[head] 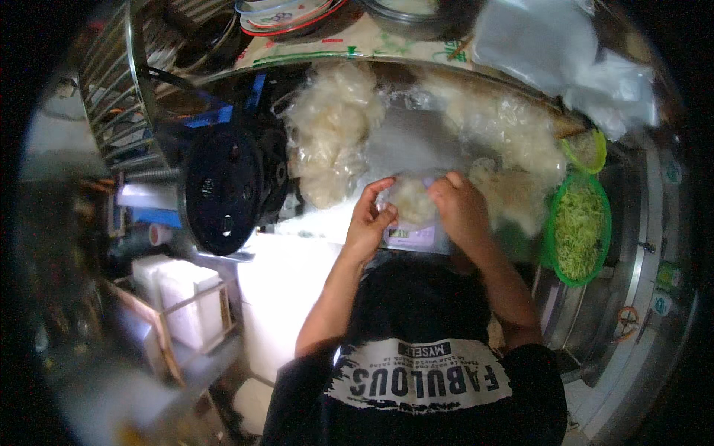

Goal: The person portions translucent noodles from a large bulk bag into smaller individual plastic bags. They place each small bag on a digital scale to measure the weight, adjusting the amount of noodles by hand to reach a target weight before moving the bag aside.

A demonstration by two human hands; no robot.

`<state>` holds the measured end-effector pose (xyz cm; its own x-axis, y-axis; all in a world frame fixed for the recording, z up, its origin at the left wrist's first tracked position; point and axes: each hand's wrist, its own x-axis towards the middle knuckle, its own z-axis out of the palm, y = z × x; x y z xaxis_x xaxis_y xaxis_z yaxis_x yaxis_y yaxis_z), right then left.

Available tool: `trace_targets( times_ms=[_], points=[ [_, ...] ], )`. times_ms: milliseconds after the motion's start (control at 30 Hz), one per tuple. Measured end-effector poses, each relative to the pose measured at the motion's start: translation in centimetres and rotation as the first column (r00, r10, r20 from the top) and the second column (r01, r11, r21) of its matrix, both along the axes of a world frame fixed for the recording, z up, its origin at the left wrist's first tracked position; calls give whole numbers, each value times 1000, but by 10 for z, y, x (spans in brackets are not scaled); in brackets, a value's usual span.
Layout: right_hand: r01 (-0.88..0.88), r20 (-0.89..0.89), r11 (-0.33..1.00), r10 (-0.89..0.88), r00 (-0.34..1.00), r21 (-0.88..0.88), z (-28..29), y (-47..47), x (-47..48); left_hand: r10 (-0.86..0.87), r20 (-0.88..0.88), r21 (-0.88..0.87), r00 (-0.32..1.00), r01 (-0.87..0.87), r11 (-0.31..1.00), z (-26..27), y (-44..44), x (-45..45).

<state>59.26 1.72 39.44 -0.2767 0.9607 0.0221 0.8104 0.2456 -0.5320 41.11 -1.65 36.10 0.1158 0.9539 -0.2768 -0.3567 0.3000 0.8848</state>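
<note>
A clear plastic bag (414,200) with pale food in it, blurred and hard to make out, is between my two hands over a digital kitchen scale (418,237). My left hand (369,214) curves around the bag's left side, its thumb and fingers on the plastic. On the other side, my right hand (462,209) grips the bag's upper right edge with its fingertips bent inward. The scale's lit display shows below the bag; the bag hides much of its top. A large plastic bag of pale pieces (334,134) lies to the left, and more bagged pale pieces (513,145) lie to the right.
At the right stands a green basket of shredded greens (581,228), near a yellow-green basket (588,148). Clear plastic bags (535,39) lie at the back right. Stacked plates (290,19) sit on the back shelf. Left are a black round-based object (223,189) and a metal rack (114,95).
</note>
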Motion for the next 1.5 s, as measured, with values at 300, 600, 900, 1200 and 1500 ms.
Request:
trace_targets(
  times_ms=[300, 600, 900, 1200, 1500],
  points=[
    [3, -481, 1000, 0, 877, 4, 66, -9, 12, -24, 13, -15, 1000, 24, 1000, -3, 5, 1],
    [113, -874, 991, -115, 472, -70, 110, -17, 25, -47, -43, -89, 998, 43, 995, -1, 6, 0],
    [307, -925, 942, 12, 379, 138, 162, -7, 79, -46, -119, -153, 992, 27, 988, -10, 9, -8],
    [421, -593, 906, -313, 742, 49, 43, 3, 161, -27, -100, -135, 995, 13, 991, -13, 12, -10],
    [-59, -362, 998, 52, 931, -9, 13, 5, 14, -30, -145, -98, 989, 16, 995, -24, 20, -4]
  ],
)
